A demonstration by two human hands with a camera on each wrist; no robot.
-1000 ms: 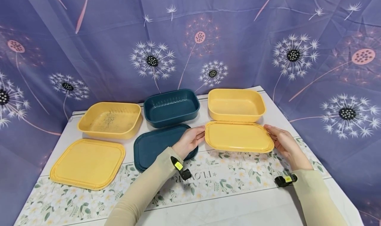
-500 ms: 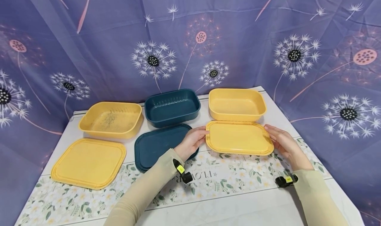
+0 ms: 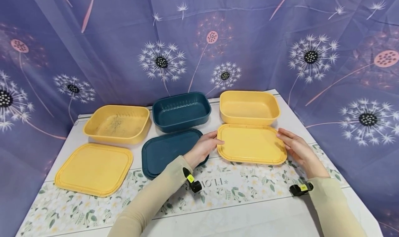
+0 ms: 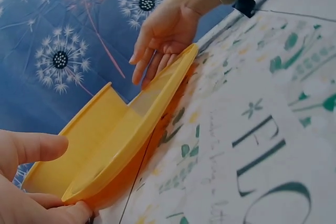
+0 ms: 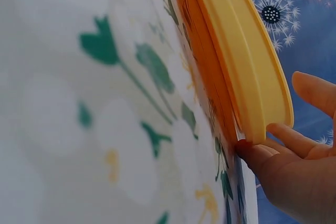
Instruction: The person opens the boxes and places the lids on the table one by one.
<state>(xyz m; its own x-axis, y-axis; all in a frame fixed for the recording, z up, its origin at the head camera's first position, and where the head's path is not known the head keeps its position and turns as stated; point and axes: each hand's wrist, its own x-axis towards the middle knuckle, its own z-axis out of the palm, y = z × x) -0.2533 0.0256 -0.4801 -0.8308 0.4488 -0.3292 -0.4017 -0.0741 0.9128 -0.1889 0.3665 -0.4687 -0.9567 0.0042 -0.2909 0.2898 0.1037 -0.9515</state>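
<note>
A yellow lid (image 3: 251, 143) lies low over the patterned tablecloth in front of the right-hand yellow food container (image 3: 249, 108), its underside glowing orange in the right wrist view. My left hand (image 3: 204, 147) is at its left end. In the left wrist view the thumb stands above the lid, apart from it, and the fingertips (image 4: 79, 211) are at its lower edge. My right hand (image 3: 299, 150) is at the right end. Its fingers touch the rim, one tip low at the underside, with the uppermost digit (image 5: 312, 90) held away from the lid.
A dark teal container (image 3: 182, 114) stands mid-back, with its teal lid (image 3: 165, 154) in front, partly hidden by my left arm. To the left are another yellow container (image 3: 116, 124), dark marks inside, and a second yellow lid (image 3: 95, 169). A purple curtain (image 3: 187, 56) hangs behind.
The near edge of the yellow lid between my hands has come down toward the tablecloth. My left thumb now overlaps the lid's left end. The view has shifted slightly.
</note>
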